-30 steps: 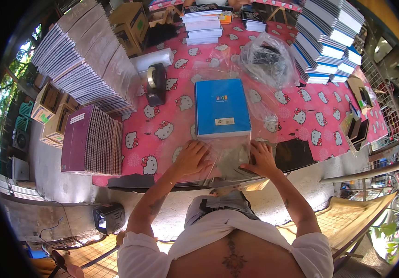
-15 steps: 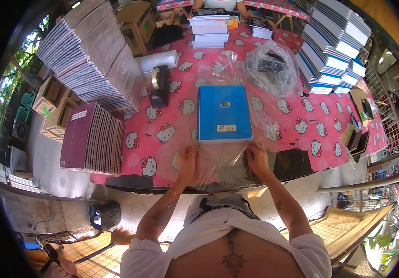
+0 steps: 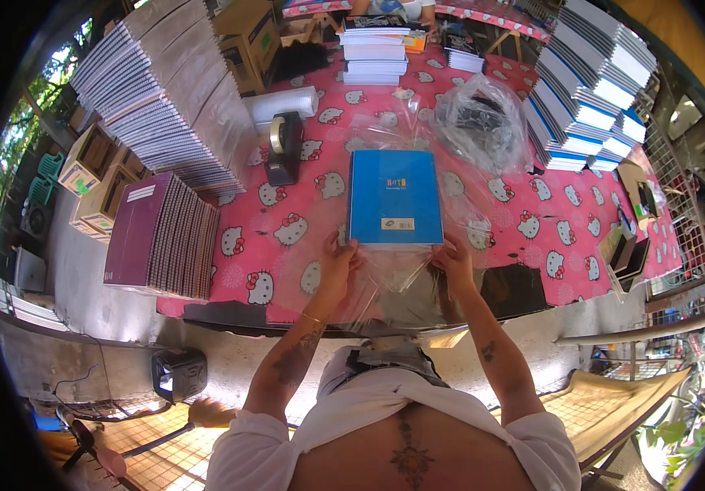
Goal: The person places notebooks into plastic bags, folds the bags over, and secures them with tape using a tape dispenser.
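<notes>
1. Blue notebook [image 3: 395, 199], just one, lies flat at the near middle of the table [image 3: 524, 225], which is covered in a pink cartoon-cat cloth, outdoors in bright sun with trees at the left edge.
2. A clear plastic sleeve [image 3: 393, 282] spreads around the notebook and spills over the table's near edge.
3. Count: one black tape dispenser [image 3: 284, 147] to the left, one maroon stack of notebooks [image 3: 160, 237], one crumpled plastic bag [image 3: 481, 123], tall stacks on both sides.
4. Left hand [image 3: 338, 263] pinches the sleeve at the notebook's near left corner, fingers closed on plastic.
5. Right hand [image 3: 453, 262] grips the sleeve at the near right corner; both forearms reach forward.
</notes>
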`<state>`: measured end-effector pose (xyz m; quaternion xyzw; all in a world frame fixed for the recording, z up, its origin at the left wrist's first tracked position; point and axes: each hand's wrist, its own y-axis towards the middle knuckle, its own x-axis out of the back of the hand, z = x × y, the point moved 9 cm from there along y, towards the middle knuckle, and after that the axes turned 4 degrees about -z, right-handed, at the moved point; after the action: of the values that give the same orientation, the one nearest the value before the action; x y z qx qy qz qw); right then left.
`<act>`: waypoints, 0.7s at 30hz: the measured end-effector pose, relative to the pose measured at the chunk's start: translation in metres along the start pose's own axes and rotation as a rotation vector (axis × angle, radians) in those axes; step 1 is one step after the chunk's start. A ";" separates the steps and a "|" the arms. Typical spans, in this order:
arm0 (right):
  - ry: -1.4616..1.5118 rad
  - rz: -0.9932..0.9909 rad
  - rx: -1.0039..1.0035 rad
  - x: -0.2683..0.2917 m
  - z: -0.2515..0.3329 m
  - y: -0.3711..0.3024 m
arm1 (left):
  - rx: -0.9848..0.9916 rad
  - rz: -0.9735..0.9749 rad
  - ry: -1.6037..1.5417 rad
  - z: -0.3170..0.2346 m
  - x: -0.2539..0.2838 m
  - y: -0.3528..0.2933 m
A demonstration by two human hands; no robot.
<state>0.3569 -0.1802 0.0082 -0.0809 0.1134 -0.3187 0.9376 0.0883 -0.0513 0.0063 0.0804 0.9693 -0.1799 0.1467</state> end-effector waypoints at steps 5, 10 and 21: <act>-0.116 -0.102 0.162 0.005 0.014 -0.011 | -0.042 0.012 0.011 0.000 0.001 -0.010; -0.515 -0.154 0.394 -0.008 0.043 -0.028 | -0.897 -0.143 0.993 -0.053 -0.010 -0.040; -0.440 -0.258 0.404 -0.006 0.033 -0.034 | -1.002 -0.192 1.039 -0.059 -0.012 -0.041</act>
<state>0.3408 -0.2007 0.0482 0.0260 -0.1686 -0.4258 0.8886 0.0757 -0.0682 0.0761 -0.0067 0.8827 0.3350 -0.3294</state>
